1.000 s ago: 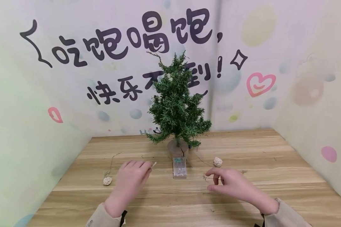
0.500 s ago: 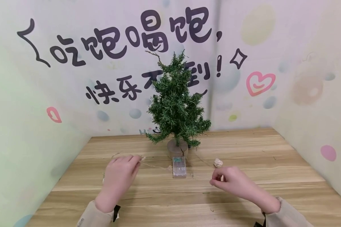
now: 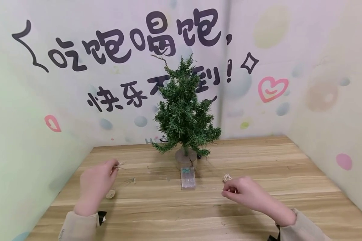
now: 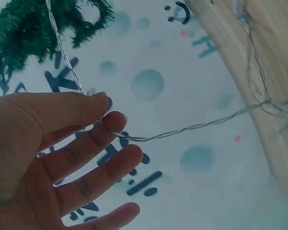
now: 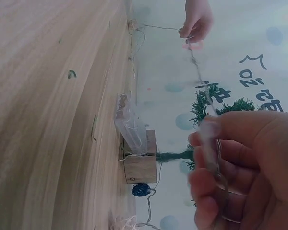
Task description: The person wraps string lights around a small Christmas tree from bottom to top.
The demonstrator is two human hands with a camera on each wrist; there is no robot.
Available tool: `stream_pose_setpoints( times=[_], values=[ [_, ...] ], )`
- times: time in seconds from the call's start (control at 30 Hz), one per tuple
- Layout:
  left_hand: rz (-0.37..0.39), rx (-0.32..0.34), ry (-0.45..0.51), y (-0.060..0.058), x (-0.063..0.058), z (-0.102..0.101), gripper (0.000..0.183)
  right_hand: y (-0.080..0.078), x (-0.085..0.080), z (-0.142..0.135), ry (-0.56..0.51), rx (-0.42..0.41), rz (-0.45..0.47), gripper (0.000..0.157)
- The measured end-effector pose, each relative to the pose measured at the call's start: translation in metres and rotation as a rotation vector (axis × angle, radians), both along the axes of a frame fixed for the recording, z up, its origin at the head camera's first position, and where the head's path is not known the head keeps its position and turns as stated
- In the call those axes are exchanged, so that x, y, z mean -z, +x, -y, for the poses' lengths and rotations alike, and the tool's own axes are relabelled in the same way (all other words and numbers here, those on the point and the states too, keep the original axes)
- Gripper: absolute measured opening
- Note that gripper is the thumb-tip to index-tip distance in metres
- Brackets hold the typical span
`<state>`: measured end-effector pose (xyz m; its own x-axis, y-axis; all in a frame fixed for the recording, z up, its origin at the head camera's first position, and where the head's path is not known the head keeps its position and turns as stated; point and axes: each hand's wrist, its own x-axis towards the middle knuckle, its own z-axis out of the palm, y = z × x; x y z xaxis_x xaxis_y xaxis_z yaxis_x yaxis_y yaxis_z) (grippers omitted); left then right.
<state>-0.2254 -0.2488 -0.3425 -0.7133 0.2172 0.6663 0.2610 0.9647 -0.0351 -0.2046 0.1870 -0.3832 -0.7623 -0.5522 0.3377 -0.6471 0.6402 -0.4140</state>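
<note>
My left hand (image 3: 96, 182) is at the left of the table, pinching a thin twisted string-light wire (image 4: 182, 129) between thumb and index finger. The other fingers are spread apart in the left wrist view. On the right, my right hand (image 3: 250, 194) grips the same string of lights, with a clear bulb piece (image 5: 210, 153) against its fingers. The wire stretches between both hands, raised off the table. A small green artificial Christmas tree (image 3: 185, 113) stands upright behind, and a clear plastic battery box (image 3: 188, 178) leans at its wooden base (image 5: 141, 170).
A pale woven ball (image 3: 110, 194) lies beside the left wrist, and another woven ball (image 3: 227, 177) is behind the right hand. A dark blue ball (image 5: 140, 190) sits by the base. Bits of green needle (image 5: 72, 74) are scattered on the wooden table (image 3: 169, 214).
My left hand has moved leftward with the wire, drawing it out from near the battery box. The right hand's fingers have closed on the wire and stayed in nearly the same place.
</note>
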Motion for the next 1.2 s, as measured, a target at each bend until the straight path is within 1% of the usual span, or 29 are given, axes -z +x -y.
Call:
stream_pose_setpoints(
  times=[0.17,0.27,0.33,0.43,0.53,0.6,0.7,0.77,0.83,0.87,1.0,1.03,1.1,1.2],
  values=[
    [0.144,-0.101,0.054,-0.002,0.004,0.023,0.008,0.000,0.001,0.000,0.030,-0.029,0.031,0.014],
    [0.243,-0.165,0.094,-0.001,0.004,0.035,0.009,0.000,0.001,0.001,0.027,-0.031,0.044,0.015],
    [0.307,-0.196,0.111,0.000,0.004,0.042,0.011,0.000,0.000,0.001,0.019,-0.032,0.049,0.014],
    [0.388,-0.221,0.114,0.001,0.003,0.049,0.013,0.000,-0.001,0.001,0.013,-0.034,0.055,0.011],
    [0.480,-0.201,0.076,0.001,0.003,0.050,0.014,0.000,-0.002,0.001,0.018,-0.040,0.052,0.011],
    [0.567,-0.162,0.043,0.000,0.004,0.047,0.014,0.001,-0.003,0.001,0.023,-0.046,0.043,0.012],
    [0.704,-0.095,0.009,-0.003,0.010,0.040,0.016,0.002,-0.003,0.000,0.030,-0.060,0.034,0.013],
    [0.749,-0.056,-0.006,-0.006,0.015,0.034,0.017,0.003,-0.002,0.000,0.031,-0.073,0.035,0.014],
    [0.762,-0.035,-0.022,-0.008,0.019,0.028,0.019,0.004,-0.002,-0.001,0.034,-0.083,0.034,0.015],
    [0.752,-0.027,-0.034,-0.009,0.020,0.025,0.019,0.005,-0.002,-0.001,0.034,-0.086,0.033,0.015],
    [0.665,0.001,-0.090,-0.008,0.022,0.013,0.025,0.008,-0.003,0.001,0.028,-0.095,0.027,0.015],
    [0.634,0.021,-0.098,-0.007,0.021,0.009,0.028,0.009,-0.004,0.002,0.025,-0.099,0.022,0.015],
    [0.578,0.078,-0.097,-0.004,0.023,0.001,0.034,0.011,-0.006,0.005,0.016,-0.117,0.011,0.015],
    [0.519,0.210,-0.072,-0.001,0.029,-0.016,0.045,0.013,-0.010,0.009,-0.001,-0.154,-0.023,0.013]
  ],
)
